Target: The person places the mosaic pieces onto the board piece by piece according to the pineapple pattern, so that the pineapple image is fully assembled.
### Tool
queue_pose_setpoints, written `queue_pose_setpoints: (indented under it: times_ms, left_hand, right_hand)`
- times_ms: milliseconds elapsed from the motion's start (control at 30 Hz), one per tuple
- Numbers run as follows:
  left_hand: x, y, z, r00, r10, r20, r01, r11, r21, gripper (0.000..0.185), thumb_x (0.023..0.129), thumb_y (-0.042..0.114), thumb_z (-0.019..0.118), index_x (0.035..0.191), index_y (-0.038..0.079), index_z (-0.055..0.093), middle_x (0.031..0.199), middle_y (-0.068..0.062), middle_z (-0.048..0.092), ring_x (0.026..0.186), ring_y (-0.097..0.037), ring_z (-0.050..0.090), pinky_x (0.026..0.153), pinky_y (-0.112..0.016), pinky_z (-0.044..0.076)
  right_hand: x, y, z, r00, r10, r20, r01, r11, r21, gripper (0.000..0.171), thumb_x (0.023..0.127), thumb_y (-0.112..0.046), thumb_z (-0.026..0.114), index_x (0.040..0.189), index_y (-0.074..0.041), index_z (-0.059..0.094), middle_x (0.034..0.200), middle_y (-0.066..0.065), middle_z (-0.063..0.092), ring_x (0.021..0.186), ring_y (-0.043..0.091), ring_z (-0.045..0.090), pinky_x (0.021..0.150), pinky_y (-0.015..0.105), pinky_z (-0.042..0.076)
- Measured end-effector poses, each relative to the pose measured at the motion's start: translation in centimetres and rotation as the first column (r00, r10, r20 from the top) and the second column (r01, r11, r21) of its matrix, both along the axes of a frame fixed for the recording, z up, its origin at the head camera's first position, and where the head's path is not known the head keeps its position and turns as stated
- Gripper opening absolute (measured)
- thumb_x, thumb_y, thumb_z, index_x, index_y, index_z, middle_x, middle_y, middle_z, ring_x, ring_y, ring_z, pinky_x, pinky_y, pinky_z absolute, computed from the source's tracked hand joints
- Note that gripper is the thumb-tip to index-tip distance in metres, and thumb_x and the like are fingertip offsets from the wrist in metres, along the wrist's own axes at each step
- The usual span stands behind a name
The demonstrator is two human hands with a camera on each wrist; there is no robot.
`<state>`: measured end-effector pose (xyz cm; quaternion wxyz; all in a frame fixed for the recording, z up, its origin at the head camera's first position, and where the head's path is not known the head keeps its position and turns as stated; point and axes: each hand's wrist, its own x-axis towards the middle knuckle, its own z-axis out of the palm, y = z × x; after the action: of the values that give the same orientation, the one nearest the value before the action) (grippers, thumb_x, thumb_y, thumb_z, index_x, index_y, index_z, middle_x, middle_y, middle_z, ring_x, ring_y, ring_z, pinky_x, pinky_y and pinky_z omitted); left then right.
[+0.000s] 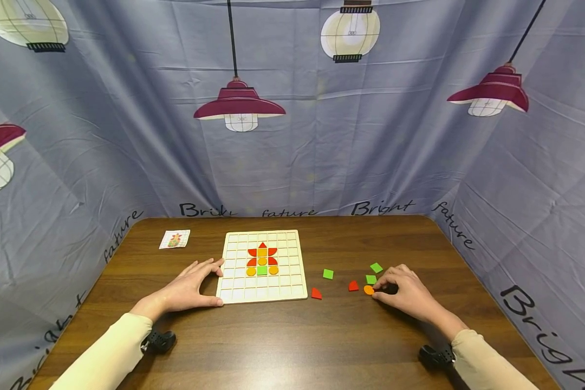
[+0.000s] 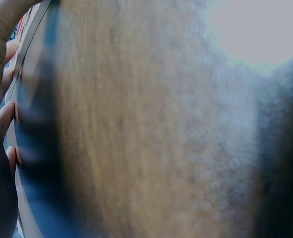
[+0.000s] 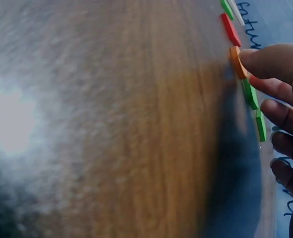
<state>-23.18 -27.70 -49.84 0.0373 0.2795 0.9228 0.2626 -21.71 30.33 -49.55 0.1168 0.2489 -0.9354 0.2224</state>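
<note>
A pale gridded board [image 1: 234, 292] lies on the table. Red, orange and green pieces form a pattern on it, with a red triangle [image 1: 262, 245] on top. My left hand [image 1: 190, 287] touches the board's left edge, thumb and fingers spread apart; the left wrist view shows its fingertips [image 2: 7, 111] along that edge. On the right, my right hand [image 1: 404, 290] pinches an orange disc [image 1: 368, 290] at its edge between thumb and forefinger. The right wrist view shows the thumb [image 3: 265, 59] against this disc, the other fingers loosely bent.
Loose green squares [image 1: 328, 274] and red quarter-circle pieces [image 1: 316, 293] lie between the board and my right hand. A small card [image 1: 174, 239] with a printed pattern lies at the back left. Grey-blue curtains [image 1: 292, 162] border the wooden table [image 1: 273, 346].
</note>
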Motion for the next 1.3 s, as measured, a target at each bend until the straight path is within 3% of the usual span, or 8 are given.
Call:
queue_pose_setpoints:
  times_ms: [267, 767, 933, 1300]
  left_hand:
    - [0.1, -0.1, -0.1, 1.000, 0.005, 0.009, -0.005, 1.000, 0.004, 0.059, 0.081, 0.062, 0.079, 0.118, 0.022, 0.056, 0.162, -0.010, 0.039, 0.149, -0.040, 0.031, 0.121, -0.064, 0.013]
    - [0.0, -0.1, -0.2, 1.000, 0.001, -0.004, -0.001, 1.000, 0.005, 0.061, 0.081, 0.062, 0.078, 0.119, 0.020, 0.056, 0.161, -0.011, 0.039, 0.149, -0.041, 0.031, 0.121, -0.064, 0.013]
    - [-0.1, -0.1, -0.1, 1.000, -0.002, -0.006, 0.002, 1.000, 0.009, 0.061, 0.081, 0.063, 0.078, 0.118, 0.020, 0.056, 0.161, -0.011, 0.040, 0.149, -0.041, 0.031, 0.121, -0.065, 0.013]
    - [0.0, -0.1, -0.1, 1.000, -0.002, -0.007, 0.002, 1.000, 0.008, 0.061, 0.081, 0.063, 0.079, 0.118, 0.021, 0.056, 0.161, -0.010, 0.039, 0.148, -0.041, 0.032, 0.121, -0.064, 0.013]
  right_hand:
    - [0.2, -0.5, -0.4, 0.999, -0.039, 0.038, 0.040, 0.999, -0.022, 0.025, 0.077, -0.036, 0.091, 0.096, -0.026, 0.078, 0.084, -0.018, 0.059, 0.085, 0.008, 0.046, 0.074, 0.033, 0.039]
    - [-0.2, -0.3, -0.6, 0.995, -0.005, 0.104, 0.008, 0.999, -0.037, 0.024, 0.078, -0.031, 0.090, 0.100, -0.031, 0.079, 0.086, -0.018, 0.061, 0.088, 0.006, 0.047, 0.073, 0.028, 0.044]
    - [-0.2, -0.5, -0.8, 0.996, 0.009, 0.085, -0.005, 0.999, -0.037, 0.020, 0.080, -0.028, 0.089, 0.095, -0.032, 0.078, 0.084, -0.019, 0.059, 0.086, 0.005, 0.046, 0.070, 0.026, 0.043]
    - [-0.4, -1.0, -1.1, 0.997, 0.067, -0.049, -0.069, 0.997, -0.038, 0.021, 0.076, -0.021, 0.091, 0.089, -0.027, 0.076, 0.079, -0.017, 0.055, 0.083, 0.003, 0.044, 0.066, 0.021, 0.039]
